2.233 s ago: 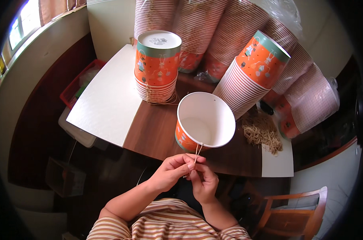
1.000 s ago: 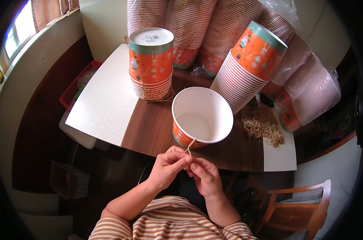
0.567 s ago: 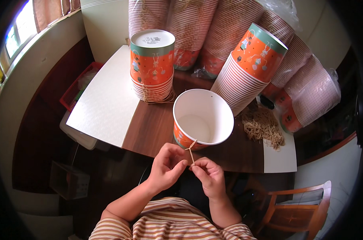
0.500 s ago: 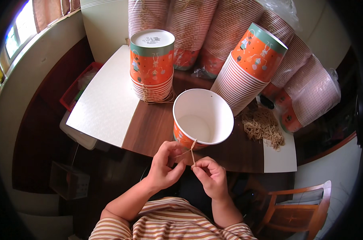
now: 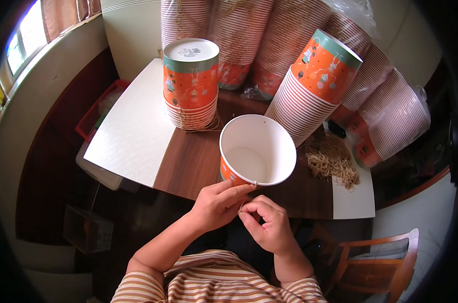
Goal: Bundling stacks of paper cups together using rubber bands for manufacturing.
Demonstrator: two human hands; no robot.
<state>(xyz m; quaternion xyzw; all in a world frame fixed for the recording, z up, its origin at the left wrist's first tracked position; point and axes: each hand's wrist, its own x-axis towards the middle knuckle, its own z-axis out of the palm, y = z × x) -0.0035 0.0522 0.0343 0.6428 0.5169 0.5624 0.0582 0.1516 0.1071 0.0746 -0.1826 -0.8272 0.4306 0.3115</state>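
Observation:
A large white-lined paper bucket [image 5: 259, 149], orange outside, stands upright with its mouth open near the table's front edge. A thin tan cord [image 5: 255, 183] loops over its near rim. My left hand [image 5: 220, 204] is at that near side, its fingers together, the index fingertip against the cord just below the rim; its thumb is mostly hidden. Just right of it, my right hand [image 5: 267, 222] is closed, thumb and index pinching the cord's lower end. The cord's middle part is largely hidden by my left fingers.
An upturned bucket stack [image 5: 191, 83] with cords around it stands back left. Another stack [image 5: 309, 91] leans behind the bucket. A tangled cord pile [image 5: 332, 161] lies to the right. Plastic-wrapped stacks [image 5: 395, 118] line the back. A wooden chair [image 5: 375, 270] stands lower right.
My left hand has moved up and right to the rim, covering the cord that hung in view. My right hand stays pinched and has shifted slightly lower. The bucket has moved very slightly.

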